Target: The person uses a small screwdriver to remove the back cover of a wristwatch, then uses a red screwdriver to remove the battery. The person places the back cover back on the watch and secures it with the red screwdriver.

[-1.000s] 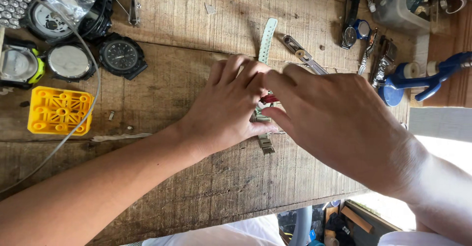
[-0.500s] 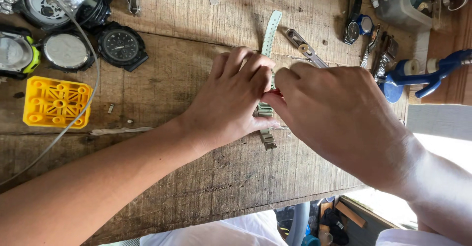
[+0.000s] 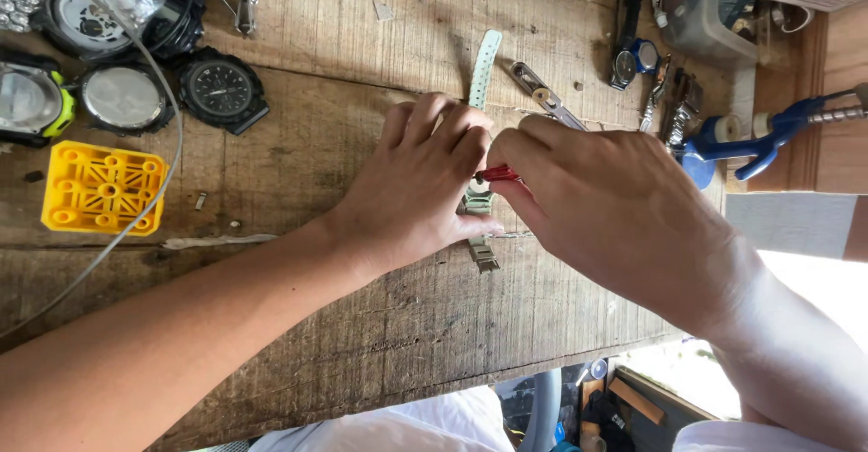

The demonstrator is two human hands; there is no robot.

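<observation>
My hands have barely shifted over the last second: both have stayed bunched over the same spot on the bench, the tool tip still at the watch, so the fiddly work at the strap joint is in my judgement still under way, not finished.

My right hand [image 3: 615, 208] is curled tight, pinching a small red-handled tool [image 3: 497, 174] between thumb and fingertips, its point aimed left toward my other hand. My left hand [image 3: 416, 190] is cupped and pressing down, fingers closed over a watch [image 3: 476, 203] that lies on the wooden bench [image 3: 362, 343]; only part of it shows between my hands. Its pale green strap [image 3: 485, 68] runs away from me past my fingers, and a short strap end [image 3: 485, 255] sticks out just below my thumb.

Farther left sit a black watch [image 3: 220, 90], other watch cases and a yellow plastic block [image 3: 101, 188]. To the right lies a blue clamp [image 3: 768, 131].
</observation>
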